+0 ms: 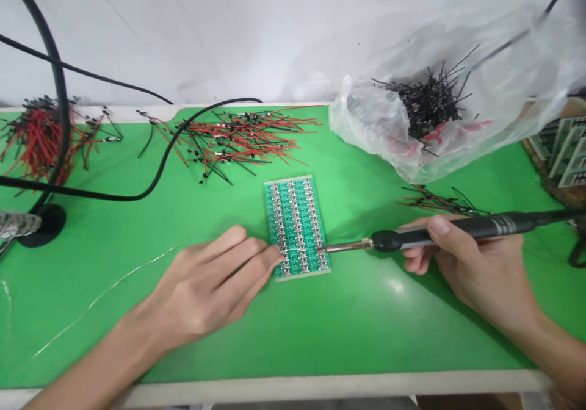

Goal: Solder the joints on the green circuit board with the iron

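Note:
A green circuit board panel [297, 227] with three columns of small metal parts lies on the green mat. My left hand [224, 279] is closed at the board's left edge, pinching a thin solder wire [130, 273] that trails off to the lower left. The wire's free end reaches across the board towards the right column. My right hand [462, 263] is wrapped round the black handle of a soldering iron [412, 237]. Its tip is at the right column of the board, by the end of the wire.
Red and black wires lie in a bundle [41, 138] at the far left and a spread pile [247, 135] behind the board. A plastic bag [370, 117] of black wires stands back right, near a rack [570, 154]. Black cables [137, 196] cross the left side.

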A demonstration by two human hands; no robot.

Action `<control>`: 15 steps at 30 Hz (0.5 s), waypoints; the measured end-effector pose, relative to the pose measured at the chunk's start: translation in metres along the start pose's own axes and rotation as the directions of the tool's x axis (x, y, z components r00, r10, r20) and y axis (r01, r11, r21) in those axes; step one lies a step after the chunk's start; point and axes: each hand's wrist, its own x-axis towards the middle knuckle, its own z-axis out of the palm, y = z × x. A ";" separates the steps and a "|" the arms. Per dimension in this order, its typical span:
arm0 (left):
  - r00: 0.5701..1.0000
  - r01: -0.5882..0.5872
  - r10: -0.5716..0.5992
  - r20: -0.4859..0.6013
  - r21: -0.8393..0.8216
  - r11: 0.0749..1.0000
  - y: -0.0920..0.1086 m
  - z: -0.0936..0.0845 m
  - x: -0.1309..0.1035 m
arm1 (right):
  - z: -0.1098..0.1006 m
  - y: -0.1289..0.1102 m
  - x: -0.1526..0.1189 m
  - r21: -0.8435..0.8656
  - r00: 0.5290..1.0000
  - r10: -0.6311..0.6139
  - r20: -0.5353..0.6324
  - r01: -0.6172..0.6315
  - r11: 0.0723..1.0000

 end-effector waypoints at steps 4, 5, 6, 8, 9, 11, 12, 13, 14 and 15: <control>1.000 0.000 0.000 -0.001 0.016 1.000 -0.002 0.000 -0.002 | 0.000 -0.001 0.000 0.003 1.000 0.000 0.000 0.000 1.000; 1.000 -0.002 0.002 -0.002 0.017 1.000 -0.002 0.000 -0.002 | 0.001 -0.001 0.000 0.002 1.000 0.001 -0.001 -0.001 1.000; 1.000 -0.002 0.002 -0.004 0.019 1.000 -0.002 0.000 -0.002 | 0.001 -0.001 0.000 -0.001 1.000 0.000 -0.003 0.000 1.000; 1.000 0.002 -0.001 -0.008 0.022 1.000 -0.002 0.000 -0.002 | 0.002 -0.001 -0.001 -0.008 1.000 -0.001 -0.004 0.001 1.000; 1.000 0.005 -0.005 -0.008 0.024 1.000 -0.002 0.000 -0.002 | 0.002 -0.001 -0.001 -0.012 1.000 -0.003 -0.005 0.003 1.000; 1.000 0.010 -0.009 -0.010 0.029 1.000 -0.002 0.000 -0.001 | 0.002 -0.001 -0.002 -0.012 1.000 -0.006 -0.005 0.006 1.000; 1.000 0.010 -0.010 -0.010 0.030 1.000 -0.002 -0.001 -0.001 | 0.002 -0.001 -0.002 -0.010 1.000 -0.007 -0.003 0.007 1.000; 1.000 0.009 -0.008 -0.009 0.029 1.000 -0.002 -0.001 -0.001 | 0.002 -0.001 -0.002 -0.008 1.000 -0.006 0.000 0.006 1.000; 1.000 0.008 -0.007 -0.010 0.028 1.000 -0.002 -0.001 -0.001 | 0.002 -0.001 -0.002 -0.006 1.000 -0.006 0.001 0.006 1.000; 1.000 0.006 -0.006 -0.008 0.028 1.000 -0.002 -0.001 -0.001 | 0.002 -0.001 -0.002 -0.005 1.000 -0.004 0.002 0.004 1.000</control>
